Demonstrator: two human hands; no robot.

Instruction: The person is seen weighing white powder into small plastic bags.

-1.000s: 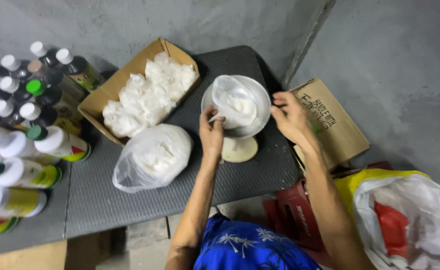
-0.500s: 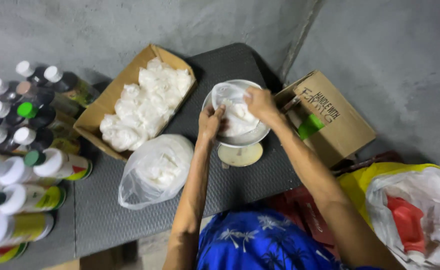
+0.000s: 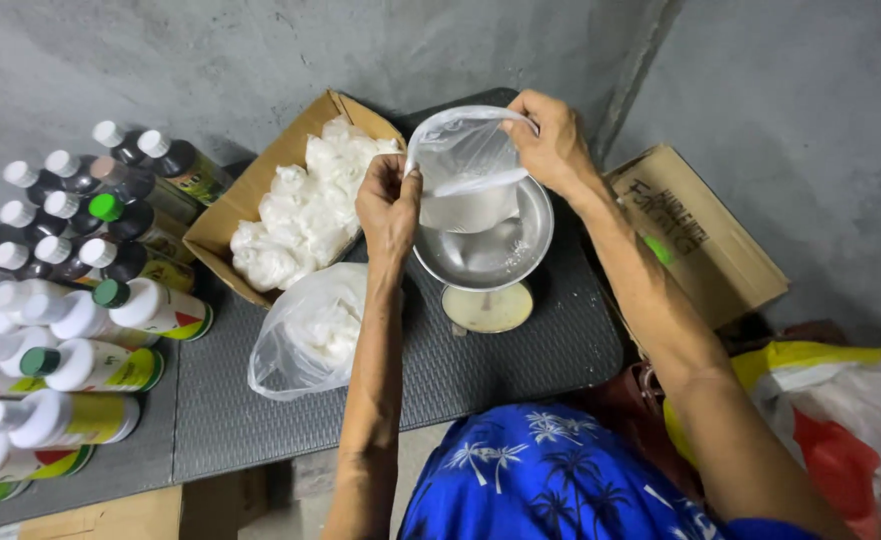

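Grey ribbed counter (image 3: 520,370) against concrete wall; both hands' fingers (image 3: 412,185) pinch clear bag (image 3: 465,175) upright, mouth up, over steel bowl (image 3: 505,255).

Bare forearms and hands (image 3: 390,205); a blue garment (image 3: 550,475) printed with white palm trees.

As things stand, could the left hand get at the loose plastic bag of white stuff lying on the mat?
Probably yes: the loose plastic bag lies just below the left hand with nothing between, but that hand grips the small bag over the metal bowl.
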